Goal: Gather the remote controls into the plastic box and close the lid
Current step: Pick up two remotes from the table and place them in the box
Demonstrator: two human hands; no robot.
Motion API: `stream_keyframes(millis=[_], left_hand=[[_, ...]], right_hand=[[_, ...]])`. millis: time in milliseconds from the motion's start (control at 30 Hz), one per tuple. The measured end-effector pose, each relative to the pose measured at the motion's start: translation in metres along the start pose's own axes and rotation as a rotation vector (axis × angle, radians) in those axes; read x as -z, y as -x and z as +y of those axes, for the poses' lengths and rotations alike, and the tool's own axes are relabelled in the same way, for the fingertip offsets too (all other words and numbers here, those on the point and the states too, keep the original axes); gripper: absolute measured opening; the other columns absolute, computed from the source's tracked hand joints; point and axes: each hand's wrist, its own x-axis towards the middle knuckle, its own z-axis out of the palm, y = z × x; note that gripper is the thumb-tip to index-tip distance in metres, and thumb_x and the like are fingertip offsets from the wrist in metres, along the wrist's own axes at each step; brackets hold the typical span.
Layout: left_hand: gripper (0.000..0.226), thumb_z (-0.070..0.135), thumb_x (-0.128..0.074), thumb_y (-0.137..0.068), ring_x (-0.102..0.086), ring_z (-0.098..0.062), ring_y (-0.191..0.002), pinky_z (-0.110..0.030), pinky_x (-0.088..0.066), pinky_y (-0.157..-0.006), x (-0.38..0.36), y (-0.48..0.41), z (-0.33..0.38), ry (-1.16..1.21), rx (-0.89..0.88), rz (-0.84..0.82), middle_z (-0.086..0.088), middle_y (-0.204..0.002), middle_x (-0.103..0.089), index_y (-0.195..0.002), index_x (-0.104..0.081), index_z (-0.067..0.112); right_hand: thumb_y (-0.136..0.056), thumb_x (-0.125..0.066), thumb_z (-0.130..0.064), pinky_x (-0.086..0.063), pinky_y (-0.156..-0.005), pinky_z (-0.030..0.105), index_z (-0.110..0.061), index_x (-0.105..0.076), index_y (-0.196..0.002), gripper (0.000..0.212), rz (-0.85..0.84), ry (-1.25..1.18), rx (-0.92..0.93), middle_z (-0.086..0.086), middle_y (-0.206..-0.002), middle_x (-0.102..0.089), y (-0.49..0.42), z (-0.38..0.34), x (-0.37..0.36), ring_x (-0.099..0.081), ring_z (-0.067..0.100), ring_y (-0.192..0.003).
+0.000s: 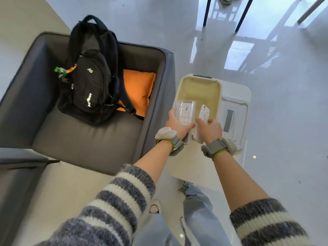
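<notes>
An open cream plastic box [200, 86] stands on the floor to the right of an armchair, and its inside looks bare. The white lid [234, 110] lies flat on the floor against the box's right side. My left hand [177, 124] grips a wide white remote control [185, 110] wrapped in clear plastic. My right hand [210, 128] grips a narrower white remote [204, 113] with a red button at its top. Both remotes are held side by side over the near end of the box.
A grey armchair [74, 139] fills the left, holding a black backpack [90, 73] and an orange cushion [138, 91]. A second grey seat edge [19, 157] sits at lower left. Glossy floor and dark chair legs [243, 15] lie to the right and far side.
</notes>
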Motion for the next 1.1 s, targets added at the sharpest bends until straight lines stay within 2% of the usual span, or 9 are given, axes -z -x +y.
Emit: stream_keyframes(millis=[100, 333, 400, 467, 633, 800, 900, 1033, 1100], left_hand=[[0.089, 0.042, -0.069, -0.075, -0.060, -0.027, -0.114, -0.031, -0.048, -0.085, -0.025, -0.049, 0.011, -0.127, -0.013, -0.061, -0.006, -0.135, -0.056, -0.147, -0.019, 0.025], [0.087, 0.056, -0.056, -0.077, -0.067, -0.034, -0.090, -0.038, -0.053, -0.072, -0.063, -0.132, -0.003, -0.532, 0.081, -0.084, -0.014, -0.111, -0.068, -0.145, -0.015, 0.019], [0.090, 0.054, -0.053, -0.081, -0.066, -0.036, -0.095, -0.045, -0.055, -0.081, -0.080, -0.152, -0.006, -0.616, 0.104, -0.117, -0.015, -0.113, -0.066, -0.148, -0.009, 0.014], [0.091, 0.048, -0.054, -0.085, -0.064, -0.037, -0.101, -0.044, -0.053, -0.085, -0.088, -0.160, -0.005, -0.662, 0.102, -0.116, -0.017, -0.118, -0.063, -0.149, -0.004, 0.008], [0.072, 0.034, -0.058, -0.089, -0.059, -0.036, -0.112, -0.039, -0.046, -0.083, -0.102, -0.183, -0.025, -0.766, 0.157, -0.138, -0.017, -0.125, -0.057, -0.141, -0.019, 0.004], [0.070, 0.031, -0.061, -0.086, -0.051, -0.036, -0.121, -0.041, -0.046, -0.092, -0.111, -0.206, -0.039, -0.838, 0.169, -0.140, -0.017, -0.134, -0.045, -0.138, -0.023, 0.003], [0.072, 0.024, -0.060, -0.086, -0.055, -0.035, -0.117, -0.039, -0.049, -0.091, -0.116, -0.211, -0.038, -0.904, 0.186, -0.183, -0.017, -0.138, -0.035, -0.141, -0.019, 0.003], [0.073, 0.030, -0.059, -0.088, -0.057, -0.033, -0.116, -0.037, -0.050, -0.087, -0.117, -0.215, -0.034, -1.017, 0.184, -0.270, -0.016, -0.137, -0.034, -0.141, -0.017, 0.004], [0.067, 0.031, -0.055, -0.091, -0.049, -0.031, -0.125, -0.038, -0.047, -0.094, -0.115, -0.214, -0.032, -1.104, 0.184, -0.331, -0.015, -0.141, -0.032, -0.141, -0.019, 0.004]], right_hand=[[-0.082, -0.058, -0.034, -0.042, -0.062, 0.026, -0.007, -0.060, -0.113, 0.041, -0.024, 0.065, -0.019, 0.008, -0.107, -0.069, -0.048, -0.004, 0.003, -0.057, 0.021, -0.080], [-0.082, -0.061, -0.037, -0.042, -0.068, 0.028, -0.015, -0.053, -0.101, 0.031, -0.064, 0.109, -0.077, -0.003, -0.090, -0.057, -0.107, 0.010, -0.002, -0.054, 0.019, -0.080], [-0.082, -0.061, -0.039, -0.039, -0.067, 0.027, -0.015, -0.054, -0.102, 0.032, -0.063, 0.157, -0.078, -0.003, -0.089, -0.056, -0.123, 0.013, 0.001, -0.053, 0.018, -0.079], [-0.081, -0.061, -0.039, -0.039, -0.066, 0.028, -0.012, -0.055, -0.106, 0.037, -0.058, 0.182, -0.064, -0.003, -0.088, -0.056, -0.128, 0.008, 0.002, -0.053, 0.019, -0.078], [-0.080, -0.060, -0.042, -0.044, -0.067, 0.030, -0.009, -0.053, -0.110, 0.045, -0.123, 0.266, -0.092, 0.001, -0.094, -0.059, -0.150, 0.019, -0.009, -0.059, 0.025, -0.084], [-0.080, -0.060, -0.041, -0.042, -0.067, 0.029, -0.014, -0.052, -0.113, 0.043, -0.141, 0.241, -0.094, -0.004, -0.089, -0.055, -0.158, 0.023, -0.014, -0.054, 0.021, -0.080], [-0.080, -0.060, -0.042, -0.048, -0.072, 0.032, -0.015, -0.052, -0.113, 0.044, -0.143, 0.239, -0.092, -0.005, -0.089, -0.057, -0.158, 0.025, -0.014, -0.056, 0.020, -0.081], [-0.081, -0.060, -0.041, -0.048, -0.072, 0.032, -0.014, -0.052, -0.115, 0.045, -0.132, 0.218, -0.089, -0.004, -0.092, -0.059, -0.163, 0.025, -0.012, -0.058, 0.020, -0.082], [-0.082, -0.060, -0.041, -0.046, -0.069, 0.030, -0.013, -0.052, -0.116, 0.045, -0.132, 0.201, -0.084, -0.002, -0.098, -0.062, -0.166, 0.026, -0.011, -0.057, 0.019, -0.083]])
